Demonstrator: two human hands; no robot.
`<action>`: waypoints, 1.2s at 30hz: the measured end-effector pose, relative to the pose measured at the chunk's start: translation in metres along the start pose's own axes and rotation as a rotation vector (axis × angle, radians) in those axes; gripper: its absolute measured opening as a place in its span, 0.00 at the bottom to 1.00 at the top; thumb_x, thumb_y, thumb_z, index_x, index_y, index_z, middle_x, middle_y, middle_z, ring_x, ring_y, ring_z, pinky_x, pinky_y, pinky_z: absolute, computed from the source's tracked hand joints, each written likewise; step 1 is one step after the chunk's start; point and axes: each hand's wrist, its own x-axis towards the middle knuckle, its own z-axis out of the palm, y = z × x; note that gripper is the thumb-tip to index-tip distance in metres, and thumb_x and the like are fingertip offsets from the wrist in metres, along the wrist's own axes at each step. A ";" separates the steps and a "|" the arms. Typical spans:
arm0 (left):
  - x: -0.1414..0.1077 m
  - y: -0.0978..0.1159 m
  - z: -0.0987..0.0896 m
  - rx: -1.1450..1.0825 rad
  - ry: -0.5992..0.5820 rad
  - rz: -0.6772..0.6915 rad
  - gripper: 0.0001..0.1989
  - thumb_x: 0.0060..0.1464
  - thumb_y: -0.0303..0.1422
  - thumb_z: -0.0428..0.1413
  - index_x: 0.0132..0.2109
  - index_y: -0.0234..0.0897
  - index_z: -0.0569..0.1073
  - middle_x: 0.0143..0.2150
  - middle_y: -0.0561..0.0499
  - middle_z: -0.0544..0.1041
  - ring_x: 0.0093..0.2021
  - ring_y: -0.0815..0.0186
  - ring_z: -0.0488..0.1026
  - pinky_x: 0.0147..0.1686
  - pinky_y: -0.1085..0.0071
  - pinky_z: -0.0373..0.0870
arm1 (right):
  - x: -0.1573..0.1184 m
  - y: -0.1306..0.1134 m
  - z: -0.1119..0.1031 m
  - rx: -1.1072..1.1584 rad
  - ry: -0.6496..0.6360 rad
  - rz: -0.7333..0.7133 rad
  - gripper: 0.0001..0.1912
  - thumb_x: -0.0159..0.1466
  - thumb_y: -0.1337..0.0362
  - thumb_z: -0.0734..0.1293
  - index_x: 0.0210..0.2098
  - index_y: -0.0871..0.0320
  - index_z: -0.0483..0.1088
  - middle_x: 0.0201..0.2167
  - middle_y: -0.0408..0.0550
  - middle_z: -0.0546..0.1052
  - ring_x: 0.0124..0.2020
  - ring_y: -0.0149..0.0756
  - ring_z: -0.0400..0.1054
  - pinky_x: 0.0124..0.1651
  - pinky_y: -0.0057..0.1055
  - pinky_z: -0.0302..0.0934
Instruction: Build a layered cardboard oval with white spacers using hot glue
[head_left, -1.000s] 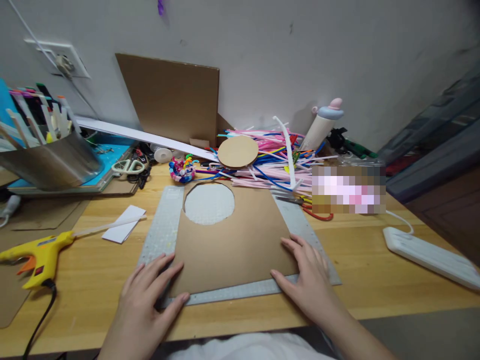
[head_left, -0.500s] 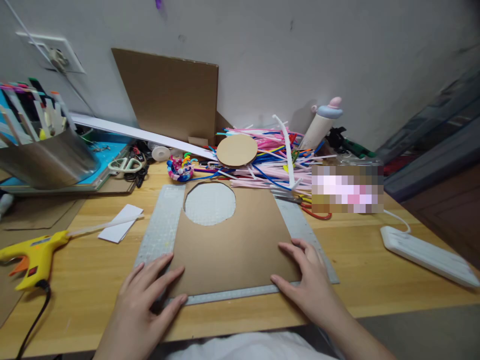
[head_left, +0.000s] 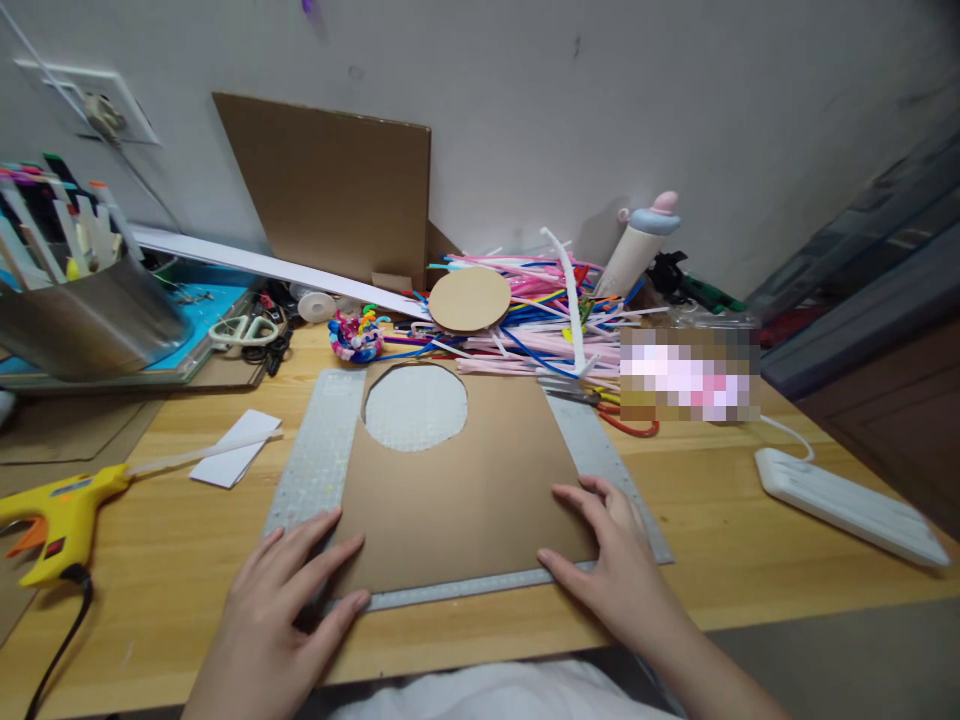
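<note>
A brown cardboard sheet [head_left: 465,500] lies flat on a grey cutting mat [head_left: 311,450]. Near its far left corner a round hole is cut through, and the mat shows inside it. My left hand [head_left: 289,590] rests at the sheet's near left corner, fingers spread, fingertips touching the edge. At the near right edge my right hand [head_left: 607,540] lies with its fingers apart, touching the cardboard. Neither hand grasps anything. Beyond the sheet a cardboard disc [head_left: 470,299] lies on a heap of pipe cleaners [head_left: 517,350].
A yellow glue gun [head_left: 67,515] lies left, near folded white paper [head_left: 234,450]. Scissors [head_left: 244,332] and a metal pen holder [head_left: 97,315] stand behind. Another cardboard sheet [head_left: 337,190] leans on the wall. Orange-handled pliers [head_left: 630,425] and a white power strip [head_left: 847,505] lie right.
The whole view has shifted slightly, so everything sits a little farther left. My hands keep their places on the cardboard sheet.
</note>
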 end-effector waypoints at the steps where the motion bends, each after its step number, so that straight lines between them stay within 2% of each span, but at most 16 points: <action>1: 0.000 0.000 0.000 0.000 -0.001 0.001 0.21 0.50 0.45 0.59 0.51 0.50 0.74 0.60 0.49 0.70 0.55 0.51 0.70 0.56 0.48 0.62 | 0.000 0.000 0.000 -0.001 0.000 0.001 0.25 0.56 0.58 0.68 0.52 0.52 0.65 0.54 0.56 0.59 0.56 0.54 0.58 0.56 0.51 0.56; 9: -0.001 -0.001 0.000 0.015 -0.024 0.009 0.20 0.51 0.46 0.58 0.52 0.49 0.73 0.60 0.48 0.70 0.56 0.52 0.69 0.56 0.48 0.61 | 0.000 -0.001 0.000 -0.027 0.004 -0.016 0.25 0.56 0.58 0.68 0.53 0.54 0.65 0.54 0.58 0.59 0.55 0.54 0.58 0.55 0.51 0.58; 12: 0.005 0.003 -0.003 0.049 -0.023 0.006 0.16 0.53 0.45 0.57 0.48 0.49 0.75 0.56 0.48 0.73 0.54 0.53 0.70 0.55 0.48 0.61 | 0.000 -0.001 -0.002 -0.100 -0.010 -0.032 0.25 0.56 0.57 0.68 0.52 0.55 0.67 0.54 0.59 0.61 0.54 0.55 0.60 0.52 0.52 0.59; 16: 0.027 0.027 -0.006 0.134 0.003 0.019 0.09 0.56 0.40 0.53 0.35 0.43 0.76 0.49 0.48 0.76 0.53 0.53 0.70 0.56 0.48 0.58 | 0.005 -0.011 -0.006 -0.267 -0.065 -0.123 0.23 0.58 0.55 0.66 0.51 0.57 0.69 0.54 0.61 0.66 0.55 0.57 0.60 0.55 0.59 0.54; 18: 0.041 0.044 -0.002 0.151 -0.064 0.083 0.09 0.58 0.32 0.50 0.33 0.40 0.74 0.47 0.48 0.77 0.51 0.57 0.72 0.58 0.52 0.57 | 0.010 -0.021 -0.006 -0.273 -0.144 -0.223 0.21 0.62 0.58 0.63 0.52 0.61 0.69 0.59 0.62 0.65 0.60 0.54 0.56 0.60 0.57 0.49; 20: 0.053 0.059 0.005 0.122 -0.166 0.174 0.11 0.58 0.26 0.47 0.37 0.39 0.75 0.50 0.48 0.77 0.52 0.61 0.72 0.59 0.58 0.58 | 0.016 -0.032 -0.002 -0.237 -0.262 -0.347 0.23 0.66 0.61 0.59 0.59 0.61 0.63 0.65 0.57 0.58 0.66 0.48 0.50 0.65 0.53 0.43; 22: 0.061 0.068 0.015 0.077 -0.213 0.264 0.17 0.58 0.25 0.46 0.51 0.39 0.72 0.60 0.49 0.71 0.59 0.62 0.67 0.60 0.61 0.56 | 0.023 -0.043 0.002 -0.195 -0.377 -0.459 0.27 0.68 0.61 0.56 0.66 0.55 0.52 0.69 0.49 0.50 0.68 0.43 0.43 0.67 0.53 0.39; 24: 0.065 0.071 0.022 0.052 -0.212 0.313 0.24 0.60 0.31 0.47 0.63 0.40 0.61 0.66 0.48 0.62 0.65 0.61 0.59 0.63 0.59 0.52 | 0.033 -0.050 0.004 -0.163 -0.465 -0.546 0.30 0.70 0.60 0.55 0.69 0.49 0.42 0.70 0.45 0.46 0.69 0.41 0.40 0.67 0.55 0.36; 26: 0.066 0.070 0.027 0.053 -0.210 0.322 0.31 0.60 0.37 0.47 0.68 0.38 0.51 0.69 0.46 0.56 0.67 0.59 0.54 0.64 0.58 0.48 | 0.044 -0.052 0.005 -0.145 -0.523 -0.607 0.31 0.70 0.57 0.55 0.69 0.47 0.38 0.70 0.43 0.45 0.69 0.41 0.39 0.67 0.55 0.34; 28: 0.065 0.068 0.027 0.060 -0.234 0.319 0.33 0.61 0.40 0.46 0.69 0.36 0.47 0.69 0.45 0.53 0.68 0.58 0.52 0.65 0.58 0.47 | 0.059 -0.050 0.006 -0.149 -0.534 -0.641 0.31 0.70 0.55 0.55 0.69 0.48 0.39 0.70 0.44 0.45 0.69 0.41 0.39 0.67 0.54 0.34; 30: 0.065 0.067 0.024 0.059 -0.286 0.315 0.33 0.61 0.40 0.46 0.69 0.37 0.46 0.70 0.45 0.51 0.69 0.58 0.51 0.65 0.58 0.48 | 0.076 -0.047 0.008 -0.172 -0.494 -0.633 0.32 0.70 0.52 0.55 0.69 0.50 0.42 0.70 0.46 0.45 0.69 0.42 0.39 0.68 0.53 0.34; 33: 0.068 0.069 0.019 0.036 -0.361 0.307 0.33 0.61 0.38 0.46 0.70 0.40 0.44 0.70 0.46 0.49 0.69 0.57 0.49 0.65 0.56 0.48 | 0.099 -0.044 0.014 -0.200 -0.406 -0.585 0.34 0.69 0.48 0.56 0.69 0.56 0.45 0.69 0.51 0.45 0.69 0.44 0.38 0.68 0.51 0.34; 36: 0.076 0.072 0.018 -0.028 -0.427 0.353 0.34 0.60 0.34 0.47 0.70 0.39 0.42 0.71 0.47 0.46 0.70 0.59 0.46 0.66 0.57 0.46 | 0.114 -0.042 0.020 -0.200 -0.370 -0.569 0.33 0.70 0.50 0.54 0.69 0.57 0.46 0.69 0.54 0.46 0.69 0.44 0.38 0.68 0.52 0.33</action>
